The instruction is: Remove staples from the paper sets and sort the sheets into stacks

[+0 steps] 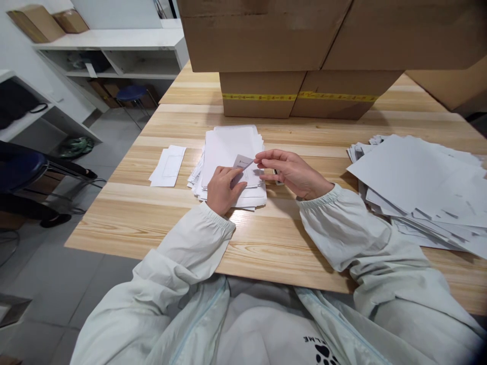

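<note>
A small printed sheet of paper, seemingly folded, is tilted up over a stack of white papers. My left hand rests on the stack, its index finger along the sheet's lower edge and its thumb apart on the near side. From the right, my right hand pinches the sheet's raised corner between thumb and fingertips, the other fingers loosely curled. Partly hidden behind that hand, a small dark-edged object lies on the table; its kind is unclear.
Left of the stack lie a few small white sheets. A big, uneven pile of white papers spreads over the right side of the wooden table. Cardboard boxes with yellow tape stand stacked at the back. Blue stools and shelves are beyond.
</note>
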Available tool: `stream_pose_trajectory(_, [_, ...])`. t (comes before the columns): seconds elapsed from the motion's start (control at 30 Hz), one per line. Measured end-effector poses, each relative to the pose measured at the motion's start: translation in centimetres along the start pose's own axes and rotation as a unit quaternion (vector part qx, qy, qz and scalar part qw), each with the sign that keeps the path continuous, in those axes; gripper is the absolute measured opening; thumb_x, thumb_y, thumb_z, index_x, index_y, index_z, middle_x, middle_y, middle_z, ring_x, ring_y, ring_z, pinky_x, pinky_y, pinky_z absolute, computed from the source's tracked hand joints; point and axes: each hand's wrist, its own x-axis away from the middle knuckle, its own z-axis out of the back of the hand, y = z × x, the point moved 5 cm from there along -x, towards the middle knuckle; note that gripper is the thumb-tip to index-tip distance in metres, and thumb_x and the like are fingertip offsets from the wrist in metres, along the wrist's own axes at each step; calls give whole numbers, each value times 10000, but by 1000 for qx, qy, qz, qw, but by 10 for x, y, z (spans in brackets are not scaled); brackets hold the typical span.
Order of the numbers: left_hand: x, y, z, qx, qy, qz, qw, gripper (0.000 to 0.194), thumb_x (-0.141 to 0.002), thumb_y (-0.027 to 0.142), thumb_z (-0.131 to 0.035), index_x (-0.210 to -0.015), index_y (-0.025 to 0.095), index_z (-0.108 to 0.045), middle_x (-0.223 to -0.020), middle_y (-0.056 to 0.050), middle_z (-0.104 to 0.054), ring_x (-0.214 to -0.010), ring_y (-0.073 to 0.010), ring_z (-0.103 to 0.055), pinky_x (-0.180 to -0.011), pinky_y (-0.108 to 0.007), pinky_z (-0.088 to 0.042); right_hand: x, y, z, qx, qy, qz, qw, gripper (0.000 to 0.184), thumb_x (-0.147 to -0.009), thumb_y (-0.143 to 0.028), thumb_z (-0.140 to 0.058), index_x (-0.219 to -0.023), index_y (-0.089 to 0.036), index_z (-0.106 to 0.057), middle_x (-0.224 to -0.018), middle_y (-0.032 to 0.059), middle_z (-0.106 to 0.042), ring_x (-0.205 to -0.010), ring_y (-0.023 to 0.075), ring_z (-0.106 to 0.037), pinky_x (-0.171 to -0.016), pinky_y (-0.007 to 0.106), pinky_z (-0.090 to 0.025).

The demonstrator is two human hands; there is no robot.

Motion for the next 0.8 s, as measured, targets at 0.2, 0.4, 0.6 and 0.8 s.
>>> stream_pose_trajectory(0.2, [0, 1, 0, -7, -4, 2, 1000, 337, -861, 263, -709, -1188, 183, -706, -1089, -84, -731, -1061, -248, -585, -940, -390, -515, 2, -2, -1, 7, 4, -3, 1000, 134, -797, -224, -716, -929, -203, -730, -1053, 42, -673, -1002, 163, -602, -876, 342, -539])
stream_pose_trajectory(0.4, [0, 1, 1, 0, -5, 6, 1000, 340, -854, 263, -718, -1189, 202, -711, -1085, -80, -732, -1065, -256, -584, -942, -410, -521, 2, -1, -1, -7, -7, 5, 1000, 172, -778, -254, -747, -942, -206, -732, -1067, 47, -682, -1012, 168, -606, -908, 361, -543])
stream_pose_trajectory(0.6, [0, 1, 1, 6, 0, 4, 1000, 329, -842, 272, -730, -1166, 213, -717, -1062, -74, -735, -1045, -255, -585, -926, -396, -515, 2, -1, -4, -37, -26, 14, 999, 187, -768, -278, -773, -939, -211, -736, -1075, 53, -686, -1058, 181, -605, -932, 366, -549])
stream_pose_trajectory(0.8, [-1, 1, 0, -11, -4, -5, 1000, 313, -860, 266, -715, -1166, 202, -715, -1077, -79, -738, -1045, -251, -590, -921, -388, -513, 1, -1, 1, -15, -3, 8, 1000, 179, -772, -271, -757, -941, -215, -736, -1068, 45, -693, -1028, 172, -611, -947, 389, -525])
